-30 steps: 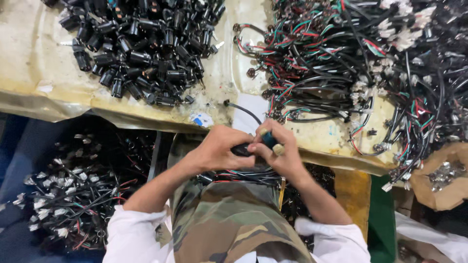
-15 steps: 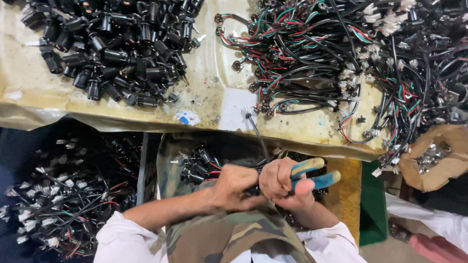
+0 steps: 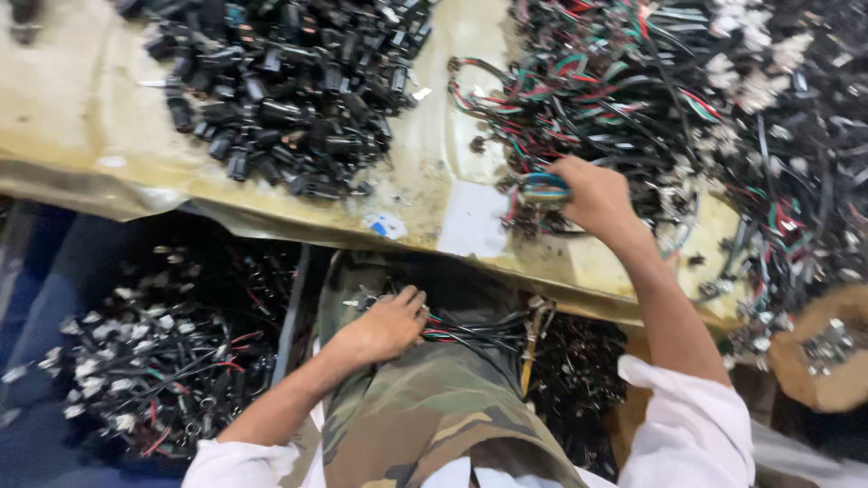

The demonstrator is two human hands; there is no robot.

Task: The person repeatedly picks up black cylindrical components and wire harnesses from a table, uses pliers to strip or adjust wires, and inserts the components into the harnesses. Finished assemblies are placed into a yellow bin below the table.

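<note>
Pliers point(image 3: 544, 188) now out over surface near edge, gripped in right hand point(image 3: 592, 192) beside wire harnesses point(image 3: 624, 99); left hand point(image 3: 384, 327) stays on lap wire bundle point(image 3: 470, 330), fingers loosely curled.

Right hand point(image 3: 592, 194) is hiding most of the blue-handled tool point(image 3: 544, 188); tangled wire pile point(image 3: 723, 108) is blurring, running off the desk's far-right edge.
</note>
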